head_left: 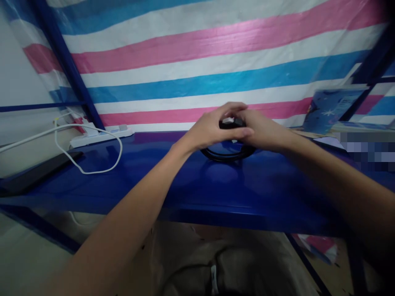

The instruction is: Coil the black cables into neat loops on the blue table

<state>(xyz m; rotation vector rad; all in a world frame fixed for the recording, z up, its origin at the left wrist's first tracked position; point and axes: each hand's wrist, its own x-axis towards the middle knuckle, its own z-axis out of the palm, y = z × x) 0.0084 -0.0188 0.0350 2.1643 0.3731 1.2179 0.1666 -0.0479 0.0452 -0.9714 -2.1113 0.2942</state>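
Note:
Both my hands meet over a small black object [230, 123] that sits above a black ring-shaped band [226, 155] on the blue shelf [197, 185]. My left hand [212, 127] wraps it from the left, thumb and fingers closed over its top. My right hand [263, 131] grips it from the right. The object is mostly hidden by my fingers, so I cannot tell exactly what it is.
A white power strip [101, 135] with a looping white cable [89, 164] lies at the back left. A dark flat slab [37, 174] rests on the shelf's left end. A blue printed box [331, 109] stands at the right. A striped tarp [197, 61] hangs behind.

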